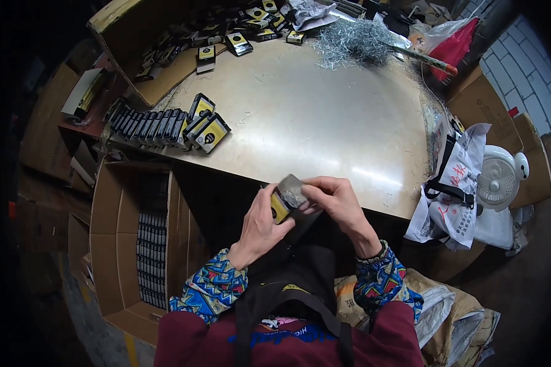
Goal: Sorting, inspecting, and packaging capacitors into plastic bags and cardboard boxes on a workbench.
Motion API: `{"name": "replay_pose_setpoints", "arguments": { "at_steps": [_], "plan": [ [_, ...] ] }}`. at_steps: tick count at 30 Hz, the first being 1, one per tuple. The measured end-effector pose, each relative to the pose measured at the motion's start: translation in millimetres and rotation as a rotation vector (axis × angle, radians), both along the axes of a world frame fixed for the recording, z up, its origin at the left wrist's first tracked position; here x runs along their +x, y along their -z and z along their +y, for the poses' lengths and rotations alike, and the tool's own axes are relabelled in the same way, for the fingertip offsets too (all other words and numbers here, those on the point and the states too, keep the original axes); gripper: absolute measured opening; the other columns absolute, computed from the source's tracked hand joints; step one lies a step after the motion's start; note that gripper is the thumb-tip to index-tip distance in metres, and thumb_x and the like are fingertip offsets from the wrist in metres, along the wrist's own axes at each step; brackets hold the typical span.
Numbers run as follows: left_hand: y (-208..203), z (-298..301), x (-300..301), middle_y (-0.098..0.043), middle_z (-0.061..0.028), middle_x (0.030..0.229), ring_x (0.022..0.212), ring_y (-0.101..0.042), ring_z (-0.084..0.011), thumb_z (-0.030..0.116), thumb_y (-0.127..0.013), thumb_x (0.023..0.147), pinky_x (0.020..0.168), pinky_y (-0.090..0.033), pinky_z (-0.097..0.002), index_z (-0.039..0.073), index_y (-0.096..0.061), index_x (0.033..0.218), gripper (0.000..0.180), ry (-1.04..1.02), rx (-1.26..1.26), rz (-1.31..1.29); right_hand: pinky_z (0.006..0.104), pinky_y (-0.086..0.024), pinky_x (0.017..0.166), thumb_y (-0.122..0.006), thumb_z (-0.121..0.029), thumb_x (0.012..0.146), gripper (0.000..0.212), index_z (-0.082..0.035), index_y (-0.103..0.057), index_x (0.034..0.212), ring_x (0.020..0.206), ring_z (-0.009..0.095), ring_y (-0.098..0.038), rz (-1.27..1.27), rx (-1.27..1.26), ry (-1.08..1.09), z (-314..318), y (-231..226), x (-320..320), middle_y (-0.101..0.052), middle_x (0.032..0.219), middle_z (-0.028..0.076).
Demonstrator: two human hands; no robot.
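Just in front of the table's near edge, my left hand (258, 225) is closed round a small black and yellow box (280, 208). Thumb and fingers of my right hand (338, 200) pinch a greyish, shiny piece (292, 185) at the box's upper end. Whether that piece is a lid flap or a separate packet, I cannot tell; thin silvery bits show by it. Closest to my hands on the table are similar boxes (213, 133) leaning at the end of a standing row (153, 127).
A heap of thin silvery metal pieces (355, 43) lies at the table's (324, 116) far side, beside loose boxes (239, 44) spilling from a tipped carton (119, 52). Below left, an open carton (113, 251) holds stacked boxes. A white fan (496, 178) and printed bag (456, 196) sit right.
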State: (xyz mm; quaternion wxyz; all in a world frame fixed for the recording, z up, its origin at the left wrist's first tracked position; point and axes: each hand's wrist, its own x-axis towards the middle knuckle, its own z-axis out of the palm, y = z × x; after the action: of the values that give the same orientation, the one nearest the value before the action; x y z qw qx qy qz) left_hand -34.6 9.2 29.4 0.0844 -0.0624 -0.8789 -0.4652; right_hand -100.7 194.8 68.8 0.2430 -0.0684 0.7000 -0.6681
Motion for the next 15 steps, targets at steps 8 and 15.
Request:
{"name": "replay_pose_setpoints", "arguments": {
  "at_steps": [8, 15],
  "plan": [
    [3.7, 2.3, -1.2, -0.06, -0.0236, 0.105, 0.094, -0.063, -0.0406, 0.014, -0.08, 0.07, 0.079, -0.052, -0.0421, 0.0, -0.039, 0.124, 0.069, -0.101, 0.014, -0.049, 0.0242, -0.055, 0.07, -0.068, -0.01, 0.087, 0.027, 0.001, -0.065, 0.112, 0.097, 0.018, -0.066, 0.339, -0.022, 0.16, -4.8, 7.1, 13.8, -0.062, 0.122, 0.014],
    [1.9, 8.0, 0.1, -0.057, -0.0239, 0.106, 0.095, -0.06, -0.0428, 0.011, -0.078, 0.068, 0.079, -0.05, -0.0449, -0.001, -0.041, 0.123, 0.068, -0.068, -0.071, 0.068, 0.0359, -0.05, 0.081, -0.074, -0.007, 0.076, 0.022, -0.004, -0.071, 0.097, 0.103, 0.029, -0.056, 1.079, 0.456, 0.189, -23.8, 23.0, 14.1, -0.063, 0.116, 0.014]
  ]
}}
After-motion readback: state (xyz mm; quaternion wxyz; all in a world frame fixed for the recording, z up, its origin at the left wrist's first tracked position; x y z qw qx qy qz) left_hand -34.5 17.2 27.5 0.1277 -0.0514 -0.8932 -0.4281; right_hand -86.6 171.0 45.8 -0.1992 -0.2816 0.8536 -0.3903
